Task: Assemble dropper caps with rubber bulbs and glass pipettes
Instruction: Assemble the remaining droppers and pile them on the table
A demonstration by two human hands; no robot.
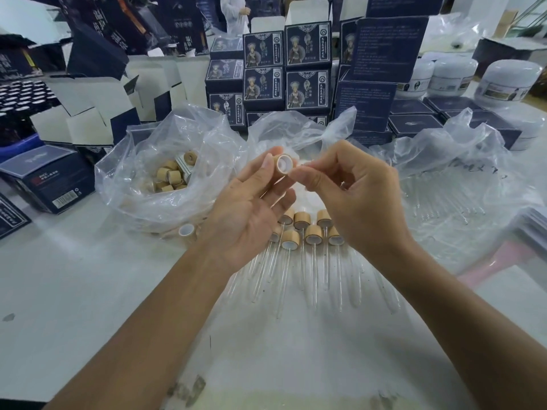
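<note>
My left hand (pixel 248 214) pinches a bamboo-coloured dropper cap (pixel 284 164) between thumb and fingertips, its white-lined opening facing me. My right hand (pixel 352 196) is just right of the cap, fingers curled, pinching a small clear part (pixel 305 164) against the cap's rim; what it is stays hard to tell. Below my hands, several finished droppers (pixel 302 232) lie on the white table, caps away from me and glass pipettes pointing toward me. A clear bag of loose bamboo caps (pixel 171 176) sits to the left. Loose glass pipettes (pixel 444 202) lie on plastic to the right.
One stray cap (pixel 186 229) lies by the bag's front. Dark blue printed boxes (pixel 307 63) stack behind the bags, and open cartons (pixel 97 113) stand at back left. White jars (pixel 506 81) stand at back right. A person in white (pixel 235 13) stands far behind.
</note>
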